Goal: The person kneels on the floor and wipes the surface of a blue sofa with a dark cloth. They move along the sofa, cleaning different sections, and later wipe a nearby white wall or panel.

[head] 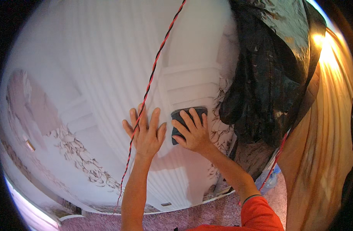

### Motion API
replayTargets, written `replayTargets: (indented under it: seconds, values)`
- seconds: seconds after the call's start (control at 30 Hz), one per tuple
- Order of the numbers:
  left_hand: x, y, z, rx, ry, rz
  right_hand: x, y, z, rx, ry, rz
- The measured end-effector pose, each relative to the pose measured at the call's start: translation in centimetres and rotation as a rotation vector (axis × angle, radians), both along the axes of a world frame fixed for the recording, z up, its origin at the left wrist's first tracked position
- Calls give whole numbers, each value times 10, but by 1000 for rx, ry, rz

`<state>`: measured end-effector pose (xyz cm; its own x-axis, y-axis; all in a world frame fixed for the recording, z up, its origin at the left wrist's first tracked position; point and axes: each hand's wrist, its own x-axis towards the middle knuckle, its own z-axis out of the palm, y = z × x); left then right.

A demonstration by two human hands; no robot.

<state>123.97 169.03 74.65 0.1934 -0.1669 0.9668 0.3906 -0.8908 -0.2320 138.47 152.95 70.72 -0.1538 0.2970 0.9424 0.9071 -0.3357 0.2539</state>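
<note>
My left hand [147, 138] rests on a broad pale printed sheet [107, 95], palm down with its fingers spread and nothing in its grip. To its right, my right hand [195, 131] presses flat on a dark pad or folded cloth [176, 138] against the same sheet. Part of the pad is hidden under the palm and fingers. Soft grey folds and brownish leaf-like patterns [78, 156] are printed on the sheet. A twisted red and black cord [155, 63] runs across the view and passes in front of my left fingers.
Crumpled black sheeting [260, 72] covers the upper right. Beyond it hangs a yellow-brown curtain [318, 150], lit by a bright light. A clear plastic bottle [270, 182] stands at lower right near a red cord [276, 160]. Pinkish carpet [217, 215] lies past the sheet's near edge.
</note>
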Motion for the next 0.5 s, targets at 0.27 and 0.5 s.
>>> replayTargets:
  seconds: [0.27, 0.5]
  values:
    - [1, 7, -3, 21, -8, 33, 6, -6, 79, -17, -50, 47]
    - [-1, 5, -1, 22, 3, 23, 6, -15, 104, 5, -37, 10]
